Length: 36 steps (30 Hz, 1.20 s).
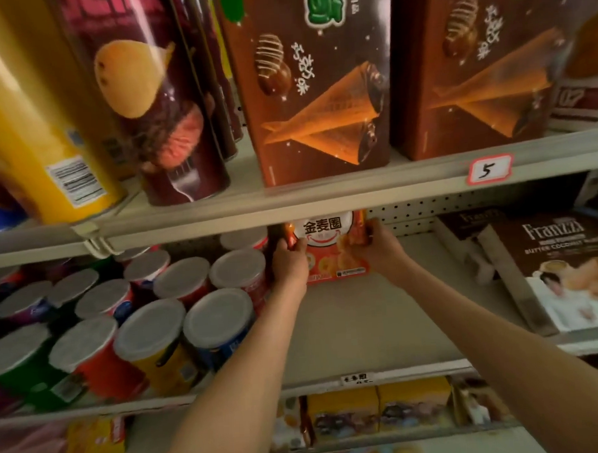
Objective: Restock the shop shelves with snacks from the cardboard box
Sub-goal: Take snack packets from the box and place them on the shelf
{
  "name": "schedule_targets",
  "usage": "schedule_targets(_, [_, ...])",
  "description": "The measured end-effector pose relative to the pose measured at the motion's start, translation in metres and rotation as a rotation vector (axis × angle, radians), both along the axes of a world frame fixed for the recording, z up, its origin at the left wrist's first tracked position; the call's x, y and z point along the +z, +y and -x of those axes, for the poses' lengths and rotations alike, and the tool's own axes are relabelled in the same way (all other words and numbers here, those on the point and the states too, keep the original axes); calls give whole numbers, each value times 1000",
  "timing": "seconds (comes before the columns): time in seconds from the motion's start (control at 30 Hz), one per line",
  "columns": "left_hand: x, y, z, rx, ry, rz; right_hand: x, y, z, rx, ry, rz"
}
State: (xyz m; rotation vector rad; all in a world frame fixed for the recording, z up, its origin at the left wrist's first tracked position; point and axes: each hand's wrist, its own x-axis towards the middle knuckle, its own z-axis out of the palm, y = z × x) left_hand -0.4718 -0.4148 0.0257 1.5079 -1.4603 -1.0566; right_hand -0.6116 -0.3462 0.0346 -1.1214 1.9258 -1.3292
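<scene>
Head view: my left hand [289, 264] and right hand [377, 250] both grip the orange pack [330, 259], fingers curled round its side edges. The pack is upright, deep on the middle shelf [363, 326], just beside the cans [238, 273].

At 12 o'clock you have two cone boxes [322, 88]. At 10, one yellow can [36, 135] and at least two dark cans [169, 112]. At 8, at least eleven lidded tubs [217, 319]. Dead centre, one packet [329, 255]. At 3, two Franzzi boxes [566, 266]. At 6, two yellow boxes [343, 404]. At 2, one price tag [489, 169].
</scene>
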Motion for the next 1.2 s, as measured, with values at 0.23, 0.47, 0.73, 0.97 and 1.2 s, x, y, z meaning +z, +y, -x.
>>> schedule_targets(0.23, [2, 6, 3, -24, 112, -52, -5, 4, -3, 25, -23, 56])
schedule_targets(0.47, [5, 15, 0, -111, 151, -103, -9, 8, 5, 104, -16, 53])
schedule_targets(0.73, [10, 27, 1, -79, 45, -80, -12, 12, 11, 63, -11, -28])
schedule_targets(0.97, [14, 51, -3, -42, -137, -27, -8, 20, 1, 43, 133, -95])
schedule_targets(1.2, [21, 102, -26, -105, -213, 163, 1, 57, -38, 59, 499, 125])
